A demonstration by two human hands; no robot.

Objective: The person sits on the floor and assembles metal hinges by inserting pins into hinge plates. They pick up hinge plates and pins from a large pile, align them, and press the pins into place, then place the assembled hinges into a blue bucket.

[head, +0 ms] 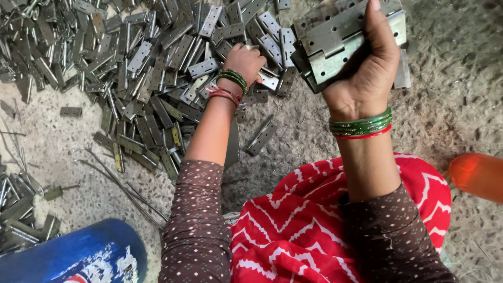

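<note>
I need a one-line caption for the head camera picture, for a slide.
Right hand grips a stack of metal hinges; left hand reaches into the hinge pile on the floor.

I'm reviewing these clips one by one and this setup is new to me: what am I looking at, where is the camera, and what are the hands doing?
There is no machine here: a person works with bare hands, and the single camera sits on their head, looking down. The left hand reaches into a large pile of flat metal hinges spread on the rough floor. The right hand is raised and grips a stack of hinges. Both wrists carry green bangles. Thin metal rods lie beside the pile, a blue container stands at the lower left, and an orange object shows at the right edge.
</note>
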